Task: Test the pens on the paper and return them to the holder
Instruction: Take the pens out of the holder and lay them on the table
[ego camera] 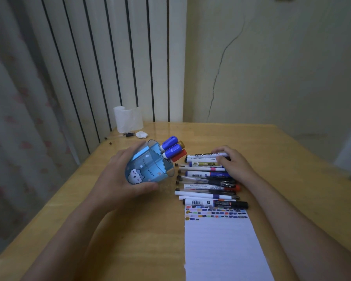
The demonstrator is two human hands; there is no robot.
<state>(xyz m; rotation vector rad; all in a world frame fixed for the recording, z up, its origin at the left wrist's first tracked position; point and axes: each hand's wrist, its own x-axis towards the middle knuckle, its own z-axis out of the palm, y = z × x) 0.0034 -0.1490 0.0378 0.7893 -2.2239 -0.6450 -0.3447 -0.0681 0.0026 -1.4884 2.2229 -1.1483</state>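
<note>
Two bare hands work at the wooden bench [282, 159]. The left hand [118, 179] wraps its curled fingers and thumb round a translucent blue plastic pen holder [148, 167] with a white cartoon cat printed on its side, tipping it so its mouth points right, toward the pens. Sticking out of that mouth are two blue-capped markers [170, 147], a red-capped marker [179, 155] and a brownish-gold end behind them. The right hand [231, 162] lies on the far end of a row of loose pens and markers [207, 183], its fingers curled over a white whiteboard marker with black print [206, 155]; whether it truly grips it or only rests there, I cannot tell. The row lies side by side, just beyond a white lined sheet of paper [221, 250] whose top edge carries small colour test marks [215, 212]. The hand hides the pens' right ends, and their printing is too small to read. Far back stands a frosted white plastic container [128, 119], with small dark bits beside it that I can't make out.
</note>
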